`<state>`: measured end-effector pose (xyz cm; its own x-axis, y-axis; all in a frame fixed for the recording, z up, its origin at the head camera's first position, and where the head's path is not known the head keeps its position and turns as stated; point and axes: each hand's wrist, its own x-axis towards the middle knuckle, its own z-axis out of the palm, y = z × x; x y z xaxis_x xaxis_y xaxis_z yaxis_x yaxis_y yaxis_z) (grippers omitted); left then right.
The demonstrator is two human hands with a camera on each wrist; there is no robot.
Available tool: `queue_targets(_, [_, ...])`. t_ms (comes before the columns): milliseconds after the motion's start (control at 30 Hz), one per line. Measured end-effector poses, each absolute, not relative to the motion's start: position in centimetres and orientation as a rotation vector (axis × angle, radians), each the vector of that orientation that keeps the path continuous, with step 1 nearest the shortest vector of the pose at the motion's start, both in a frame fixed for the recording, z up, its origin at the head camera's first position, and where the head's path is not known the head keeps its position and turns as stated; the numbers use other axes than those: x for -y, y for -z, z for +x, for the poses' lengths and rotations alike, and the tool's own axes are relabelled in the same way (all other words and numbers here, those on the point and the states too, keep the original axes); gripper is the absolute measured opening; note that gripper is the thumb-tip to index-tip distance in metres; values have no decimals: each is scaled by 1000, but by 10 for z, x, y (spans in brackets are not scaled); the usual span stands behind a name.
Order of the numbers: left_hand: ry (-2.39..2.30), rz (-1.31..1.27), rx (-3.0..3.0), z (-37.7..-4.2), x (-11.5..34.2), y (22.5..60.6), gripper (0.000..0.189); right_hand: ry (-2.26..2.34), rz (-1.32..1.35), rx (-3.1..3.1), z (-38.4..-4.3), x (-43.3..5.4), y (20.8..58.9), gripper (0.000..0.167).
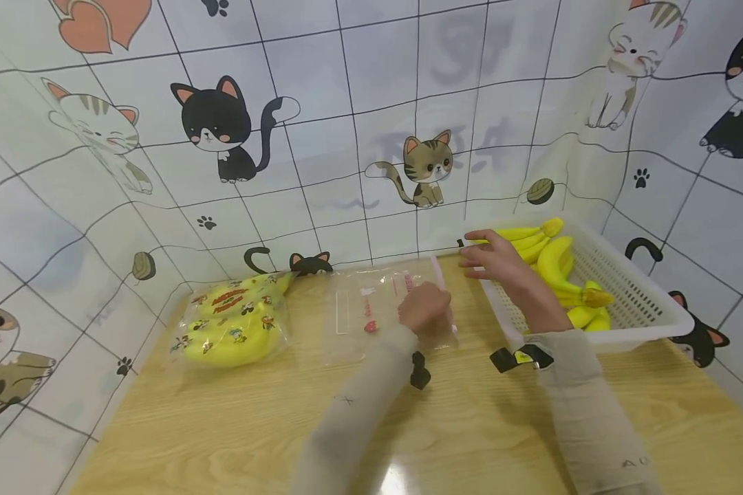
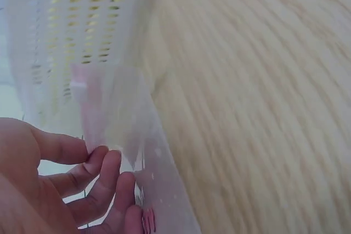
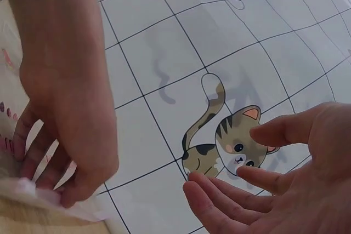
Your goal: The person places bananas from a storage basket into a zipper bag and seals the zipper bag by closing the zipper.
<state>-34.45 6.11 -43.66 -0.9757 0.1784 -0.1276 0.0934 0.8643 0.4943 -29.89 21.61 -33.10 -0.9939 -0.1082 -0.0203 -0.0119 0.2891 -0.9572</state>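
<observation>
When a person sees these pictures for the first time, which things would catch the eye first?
Probably the bright yellow bananas in the white perforated basket at the table's right end, and the cartoon cats on the wall covering behind. The eye may then go to the middle, where the left hand pinches the pink-edged clear plastic bag.

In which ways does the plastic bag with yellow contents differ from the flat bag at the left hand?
The filled bag bulges with yellow contents, while the flat bag shows none. No hand touches the filled bag, but the left hand pinches the flat bag's edge. The filled bag carries small multicoloured figures; the flat bag shows pink and red print. Both are see-through plastic and lie on the wooden table.
</observation>
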Motion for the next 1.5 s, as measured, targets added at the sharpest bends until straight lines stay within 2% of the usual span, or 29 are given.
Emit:
queue_targets(367, [-1540, 43, -2434, -339, -25, 428, 27, 1779, -201, -2390, -301, -202, 340, 59])
queue_targets(633, [-1512, 187, -2549, -326, -7, 410, 34, 1799, -231, -2353, -301, -194, 340, 57])
queue_targets(833, [-1672, 164, -2414, -311, 8, 400, 22, 1784, -280, -2341, -304, -189, 345, 56])
queue_targets(1500, [-1822, 195, -2299, -278, 58, 388, 10, 1587, -394, -2313, -300, -157, 359, 56])
